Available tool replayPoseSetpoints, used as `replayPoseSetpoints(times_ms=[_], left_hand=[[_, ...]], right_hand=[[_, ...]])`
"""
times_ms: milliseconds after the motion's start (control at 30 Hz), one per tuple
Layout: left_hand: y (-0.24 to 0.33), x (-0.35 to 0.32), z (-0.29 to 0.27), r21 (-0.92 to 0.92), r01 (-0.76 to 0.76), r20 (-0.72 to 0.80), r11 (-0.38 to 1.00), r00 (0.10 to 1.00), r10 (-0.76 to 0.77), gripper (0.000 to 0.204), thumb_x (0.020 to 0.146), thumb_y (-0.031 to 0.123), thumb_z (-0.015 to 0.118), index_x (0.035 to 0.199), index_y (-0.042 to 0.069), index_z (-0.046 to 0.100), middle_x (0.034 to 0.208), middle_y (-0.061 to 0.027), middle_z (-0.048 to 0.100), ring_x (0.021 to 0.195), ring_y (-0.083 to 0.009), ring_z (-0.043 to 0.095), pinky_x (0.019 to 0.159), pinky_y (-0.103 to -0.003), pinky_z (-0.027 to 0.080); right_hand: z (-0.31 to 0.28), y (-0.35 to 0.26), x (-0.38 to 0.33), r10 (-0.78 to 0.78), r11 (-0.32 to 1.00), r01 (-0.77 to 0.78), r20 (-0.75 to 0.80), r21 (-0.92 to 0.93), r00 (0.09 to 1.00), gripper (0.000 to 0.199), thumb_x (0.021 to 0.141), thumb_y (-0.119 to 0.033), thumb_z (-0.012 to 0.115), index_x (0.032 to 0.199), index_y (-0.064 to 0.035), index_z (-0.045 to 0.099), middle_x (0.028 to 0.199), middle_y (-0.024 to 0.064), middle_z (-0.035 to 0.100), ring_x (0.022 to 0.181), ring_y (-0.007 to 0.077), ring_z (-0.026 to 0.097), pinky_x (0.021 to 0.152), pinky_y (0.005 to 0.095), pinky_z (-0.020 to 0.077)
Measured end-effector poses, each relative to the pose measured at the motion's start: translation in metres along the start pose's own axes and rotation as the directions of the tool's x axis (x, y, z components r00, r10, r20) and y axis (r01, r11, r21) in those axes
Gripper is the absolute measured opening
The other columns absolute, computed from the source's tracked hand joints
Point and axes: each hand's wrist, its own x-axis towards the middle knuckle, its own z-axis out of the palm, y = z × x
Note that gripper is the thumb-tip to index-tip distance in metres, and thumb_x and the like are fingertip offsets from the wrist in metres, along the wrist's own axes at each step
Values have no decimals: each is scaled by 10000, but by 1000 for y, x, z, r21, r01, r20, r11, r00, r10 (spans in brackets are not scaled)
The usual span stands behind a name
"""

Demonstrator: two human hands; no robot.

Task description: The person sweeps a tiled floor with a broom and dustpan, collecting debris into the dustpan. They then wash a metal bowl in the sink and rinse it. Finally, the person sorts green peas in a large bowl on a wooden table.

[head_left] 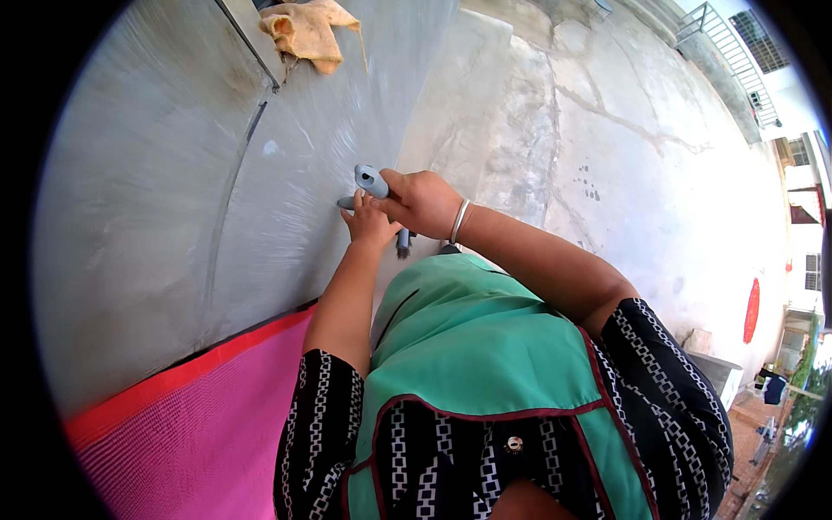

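Observation:
My right hand [426, 204] is closed around a grey handle [371, 180] with a hole in its end. What that handle belongs to is hidden beneath my hand. Just below and to the left, my left hand [371, 227] has its fingers curled over a grey piece [347, 203]. A small grey-blue brush [403, 241] with dark bristles shows past the thumb side of my left hand, and the grey piece seems to be its other end. Both hands are close together over the edge of a grey smooth surface [295, 173].
A crumpled tan cloth [316, 33] lies at the far edge of the grey surface. A pink woven mat with a red border [208, 381] is at the lower left. Concrete floor [624, 130] stretches to the right, toward a railing [732, 52]. My green apron [485, 347] is close below my hands.

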Motion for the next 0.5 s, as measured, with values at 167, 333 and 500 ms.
replayPoseSetpoints(times_ms=[167, 333, 500], left_hand=[[-12, 21, 28, 8, 13, -53, 1000, 998, -13, 438, 781, 462, 518, 1134, 203, 531, 1268, -35, 400, 1282, -233, 225, 976, -619, 186], [-60, 60, 109, -197, -49, -31, 979, 999, 44, 342, 769, 382, 548, 1014, 146, 580, 1090, -45, 479, 1165, -232, 348, 934, -628, 230], [-5, 43, 32, 159, -54, 46, 986, 998, 47, 304, 786, 337, 531, 1016, 146, 580, 1086, -54, 504, 1134, -238, 377, 909, -663, 241]], right_hand=[[15, 10, 1, 18, 999, -19, -29, -32, 999, 211, 810, -212, 558, 921, -48, 485, 609, 130, 562, 562, 324, 555, 514, 398, 440], [22, -5, -2, -61, 998, 64, -84, 23, 995, 205, 813, -201, 579, 952, -71, 501, 658, 121, 584, 593, 306, 582, 529, 379, 460], [-8, -15, -1, 84, 995, -83, -21, 51, 996, 215, 815, -197, 575, 976, -74, 505, 674, 126, 591, 601, 308, 587, 539, 376, 466]])
